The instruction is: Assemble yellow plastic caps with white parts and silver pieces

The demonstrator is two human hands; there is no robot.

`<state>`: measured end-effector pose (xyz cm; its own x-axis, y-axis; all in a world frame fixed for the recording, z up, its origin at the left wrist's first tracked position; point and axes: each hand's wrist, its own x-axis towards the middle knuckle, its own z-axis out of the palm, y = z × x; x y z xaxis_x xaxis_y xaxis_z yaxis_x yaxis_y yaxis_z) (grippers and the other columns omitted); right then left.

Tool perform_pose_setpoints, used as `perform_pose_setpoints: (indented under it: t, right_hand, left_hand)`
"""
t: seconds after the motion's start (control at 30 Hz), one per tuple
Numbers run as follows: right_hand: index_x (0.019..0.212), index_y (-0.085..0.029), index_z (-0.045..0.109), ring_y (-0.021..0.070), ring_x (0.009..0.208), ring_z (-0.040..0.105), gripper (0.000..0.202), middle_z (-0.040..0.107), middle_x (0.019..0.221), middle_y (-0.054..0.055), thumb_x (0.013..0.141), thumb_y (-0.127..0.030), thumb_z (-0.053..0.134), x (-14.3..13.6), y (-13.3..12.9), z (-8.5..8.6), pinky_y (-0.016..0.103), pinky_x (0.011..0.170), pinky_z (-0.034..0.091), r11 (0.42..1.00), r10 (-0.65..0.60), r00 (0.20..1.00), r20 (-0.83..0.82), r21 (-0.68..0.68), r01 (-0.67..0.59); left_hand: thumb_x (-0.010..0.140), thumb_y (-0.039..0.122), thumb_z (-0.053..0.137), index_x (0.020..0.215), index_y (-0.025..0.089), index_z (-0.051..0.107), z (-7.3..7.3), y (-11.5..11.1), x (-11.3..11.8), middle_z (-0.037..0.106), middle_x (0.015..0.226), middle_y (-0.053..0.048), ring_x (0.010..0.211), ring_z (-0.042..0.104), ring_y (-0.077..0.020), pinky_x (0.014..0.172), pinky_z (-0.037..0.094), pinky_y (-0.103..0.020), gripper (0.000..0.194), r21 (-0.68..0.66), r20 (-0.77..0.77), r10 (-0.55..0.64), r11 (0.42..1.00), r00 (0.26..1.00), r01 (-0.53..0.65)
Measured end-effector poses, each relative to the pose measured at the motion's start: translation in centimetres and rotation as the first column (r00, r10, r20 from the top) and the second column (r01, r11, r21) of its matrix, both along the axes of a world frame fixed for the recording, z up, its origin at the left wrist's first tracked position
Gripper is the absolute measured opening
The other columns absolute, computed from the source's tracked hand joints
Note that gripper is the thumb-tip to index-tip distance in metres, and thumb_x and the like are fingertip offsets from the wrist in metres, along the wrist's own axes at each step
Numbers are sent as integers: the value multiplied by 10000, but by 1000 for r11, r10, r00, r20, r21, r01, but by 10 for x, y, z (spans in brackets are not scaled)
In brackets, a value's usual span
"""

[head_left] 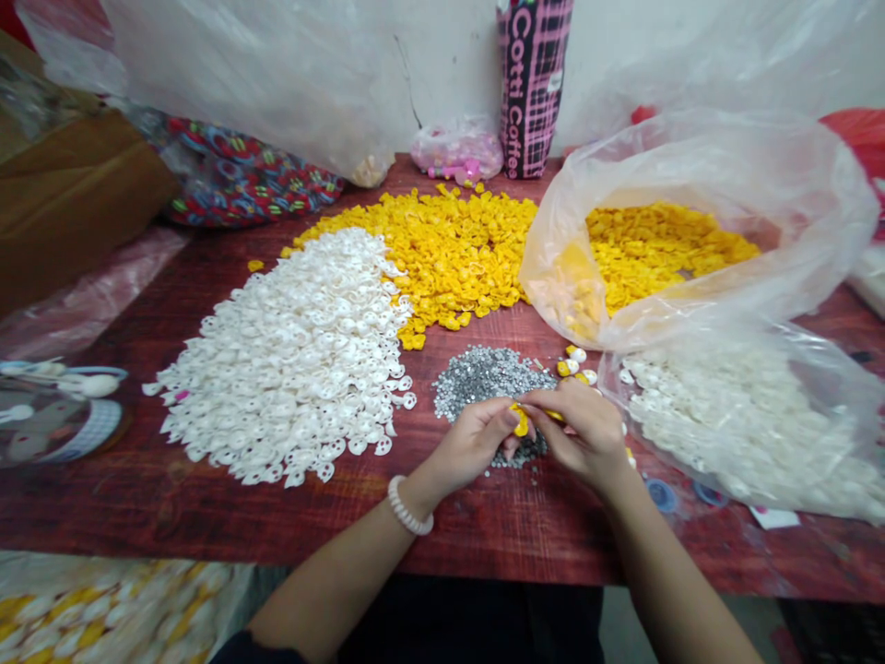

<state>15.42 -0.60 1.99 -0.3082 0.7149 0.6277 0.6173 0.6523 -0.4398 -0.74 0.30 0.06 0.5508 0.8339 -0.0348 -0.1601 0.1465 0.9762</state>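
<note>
My left hand (pixel 484 437) pinches a small yellow piece (pixel 520 420) between thumb and fingers. Close beside it, my right hand (pixel 579 426) has its fingers closed round another yellow piece (pixel 555 415), mostly hidden by them. Both hands are over a pile of small silver-grey pieces (pixel 488 373). Left of them spreads a large heap of white pieces (pixel 290 350) with small holes. A heap of yellow pieces (pixel 463 249) lies behind. Several yellow-and-white pieces (pixel 577 355) sit just beyond my right hand.
An open clear bag (pixel 795 221) with yellow pieces stands at the back right. Before it lies a bag of white pieces (pixel 767 415). Two blue round items (pixel 662 495) are near the dark red table's (pixel 207 516) front. A round container (pixel 62 415) is at left.
</note>
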Motion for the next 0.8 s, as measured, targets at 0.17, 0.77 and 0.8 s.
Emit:
perform_pose_setpoints:
  t: [0.17,0.77,0.8]
  right_hand:
    - [1017,-214,638,145,573,516,221,609,642,15,816,-156,566,2,-2,3,285,531,381,998,55,998,-28,-19,-56]
    - [1173,-284,465,148,847,644,319,640,1021,40,864,-287,542,10,5,9,322,791,527,832,-60,833,-550,-489,-263]
    - [1122,-275,498,156,859,649,300,648,1018,40,836,-278,587,11,5,9,330,796,528,828,-54,834,-549,-491,-270]
  left_hand:
    - [766,631,458,667,152,539,1,1,0,458,537,22,495,405,-91,510,328,-231,495,2,-15,35,999,999,-35]
    - [703,314,701,922,149,684,5,6,2,696,754,-53,670,619,-139,671,461,-267,275,-239,190,191,960,963,-144]
    - [703,313,700,890,149,690,5,6,2,693,744,-48,670,617,-137,673,460,-266,248,-242,183,191,960,964,-144]
